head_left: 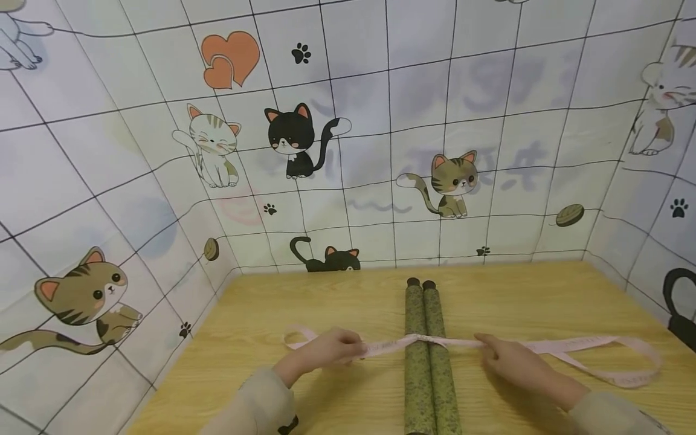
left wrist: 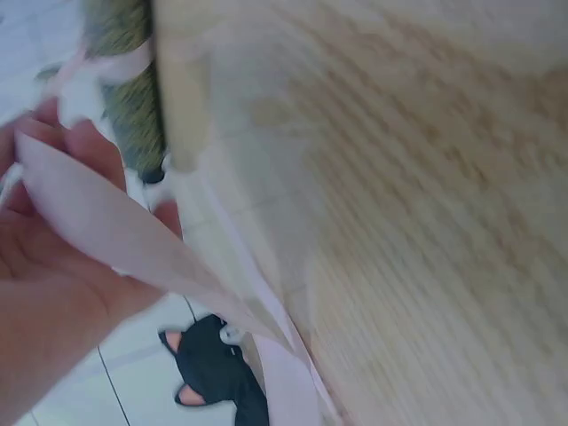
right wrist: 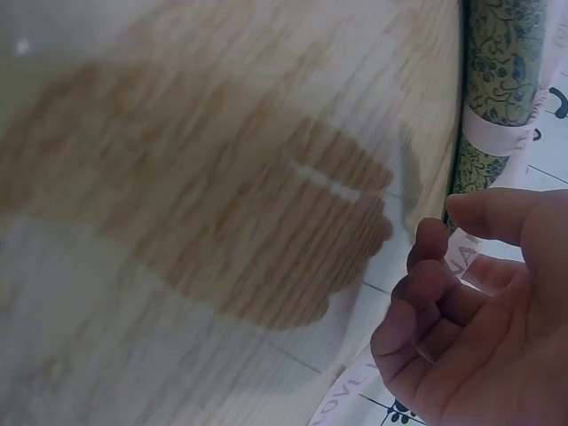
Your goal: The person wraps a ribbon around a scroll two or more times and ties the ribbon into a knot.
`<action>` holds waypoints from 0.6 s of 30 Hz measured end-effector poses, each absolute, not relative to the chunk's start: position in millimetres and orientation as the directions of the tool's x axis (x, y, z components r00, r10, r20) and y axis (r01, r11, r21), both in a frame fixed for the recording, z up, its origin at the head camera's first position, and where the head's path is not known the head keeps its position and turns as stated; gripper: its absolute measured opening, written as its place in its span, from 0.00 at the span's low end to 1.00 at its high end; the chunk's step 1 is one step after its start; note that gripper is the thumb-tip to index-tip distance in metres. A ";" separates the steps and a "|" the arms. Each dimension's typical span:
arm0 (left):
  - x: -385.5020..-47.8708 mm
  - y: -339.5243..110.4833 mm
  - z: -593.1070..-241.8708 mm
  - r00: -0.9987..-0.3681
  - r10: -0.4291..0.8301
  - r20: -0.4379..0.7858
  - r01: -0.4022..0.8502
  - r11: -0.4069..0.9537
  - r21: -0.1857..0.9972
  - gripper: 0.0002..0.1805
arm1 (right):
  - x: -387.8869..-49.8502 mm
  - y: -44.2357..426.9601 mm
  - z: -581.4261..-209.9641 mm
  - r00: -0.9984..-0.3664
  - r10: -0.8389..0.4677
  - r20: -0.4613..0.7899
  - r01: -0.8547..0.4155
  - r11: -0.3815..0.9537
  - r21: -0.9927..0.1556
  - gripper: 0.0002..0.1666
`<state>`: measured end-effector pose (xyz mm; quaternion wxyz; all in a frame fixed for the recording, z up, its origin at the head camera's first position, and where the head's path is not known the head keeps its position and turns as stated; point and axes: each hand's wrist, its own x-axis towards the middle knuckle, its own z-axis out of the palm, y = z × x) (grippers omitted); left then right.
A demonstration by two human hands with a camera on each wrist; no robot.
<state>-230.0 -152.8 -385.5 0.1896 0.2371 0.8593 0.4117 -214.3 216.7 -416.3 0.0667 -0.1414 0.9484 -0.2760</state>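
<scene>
Two green patterned scrolls (head_left: 418, 380) with black end knobs lie side by side on the table. A pale pink printed ribbon (head_left: 387, 347) passes around both and crosses over on top. To the left of the scrolls my left hand (head_left: 326, 351) pinches one length of the ribbon, its tail looping behind. On the other side, my right hand (head_left: 516, 362) pinches the opposite length, and a large loop of ribbon trails off to the right. In the right wrist view the ribbon wraps snugly around a scroll (right wrist: 501, 62), and its printed letters show between the fingers.
The wood-grain table (head_left: 261, 308) reflects light. A white tiled-pattern cloth (head_left: 359, 151) with cartoon cats stands around its back and sides. At the right edge hangs a black loop-shaped thing (head_left: 679, 302).
</scene>
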 end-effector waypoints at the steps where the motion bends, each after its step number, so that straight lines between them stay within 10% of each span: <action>1: -229.8 -156.6 -383.6 -0.817 0.561 -0.135 0.215 0.513 0.831 0.17 | -215.2 216.9 -416.8 -0.952 -0.304 -0.039 -0.240 0.817 -0.524 0.26; 10: -229.1 -170.3 -356.8 -0.806 0.591 -0.025 0.068 0.135 0.988 0.23 | -217.4 216.9 -412.9 -0.958 -0.287 -0.019 -0.240 0.835 -0.495 0.08; 18: -228.6 -149.3 -329.8 -0.786 0.553 0.276 0.131 -0.288 0.949 0.19 | -216.6 212.3 -413.6 -0.961 -0.277 -0.007 -0.246 0.867 -0.433 0.13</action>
